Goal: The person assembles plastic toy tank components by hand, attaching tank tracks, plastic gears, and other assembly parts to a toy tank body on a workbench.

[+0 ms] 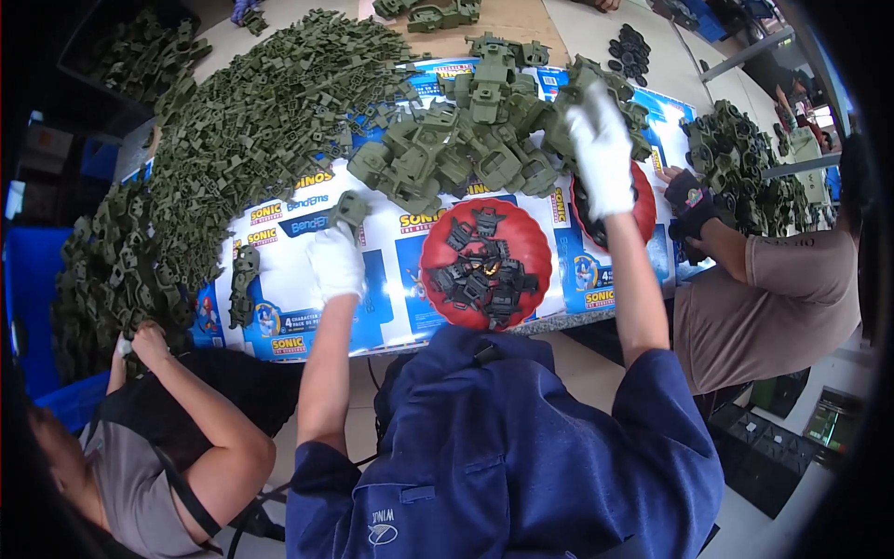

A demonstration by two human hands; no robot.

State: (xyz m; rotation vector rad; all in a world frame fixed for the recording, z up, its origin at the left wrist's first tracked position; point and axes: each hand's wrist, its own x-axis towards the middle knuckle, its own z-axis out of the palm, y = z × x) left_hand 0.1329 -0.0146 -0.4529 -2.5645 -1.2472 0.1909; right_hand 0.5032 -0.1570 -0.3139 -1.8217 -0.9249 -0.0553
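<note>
In my white-gloved left hand is a small olive-green plastic toy part, gripped at the fingertips above the printed sheet. My right hand, also gloved in white, reaches over the right end of a heap of larger green toy vehicle bodies. Its fingers look stretched out and apart, though motion blurs them. Between my forearms stands a red scalloped bowl with several black plastic parts in it. A second red bowl lies partly hidden beneath my right hand and wrist.
A wide pile of small green parts covers the table's left side. One long green piece lies apart on the sheet. Co-workers sit at left and right. More green parts and black round pieces lie at right.
</note>
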